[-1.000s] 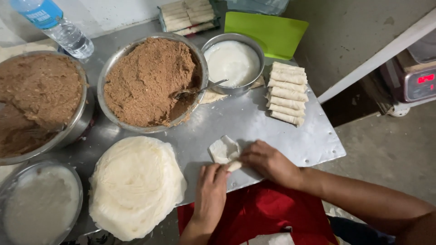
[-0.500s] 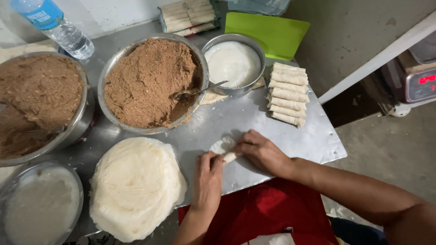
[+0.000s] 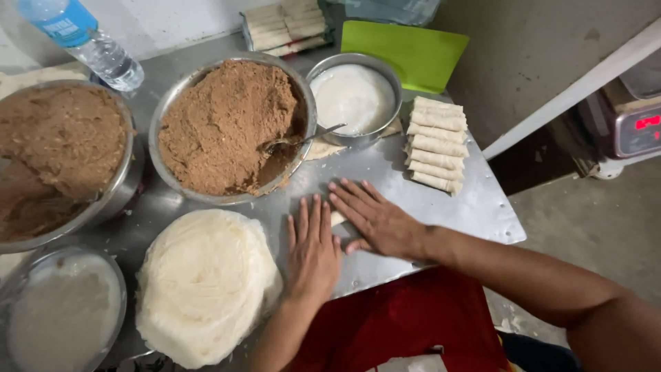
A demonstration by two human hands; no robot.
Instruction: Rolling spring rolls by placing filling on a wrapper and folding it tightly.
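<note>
My left hand (image 3: 313,248) and my right hand (image 3: 375,219) lie flat, fingers stretched forward, side by side on the steel table (image 3: 475,207). Both press on a pale wrapper roll (image 3: 337,218); only a small bit of it shows between the hands. Just left of my left hand sits a round stack of thin white wrappers (image 3: 203,284). Ahead of the hands stands a metal bowl of brown filling (image 3: 227,127) with a spoon (image 3: 303,138) in it.
A row of finished rolls (image 3: 435,143) lies at the table's right. A small bowl of white paste (image 3: 352,98), a second brown filling bowl (image 3: 58,155), a bowl of white liquid (image 3: 58,313), a water bottle (image 3: 86,41), a green board (image 3: 406,52), more rolls (image 3: 279,26), a scale (image 3: 630,124).
The wrapper lay open under my fingertips; now it is rolled up and both hands have slid forward, flat over it.
</note>
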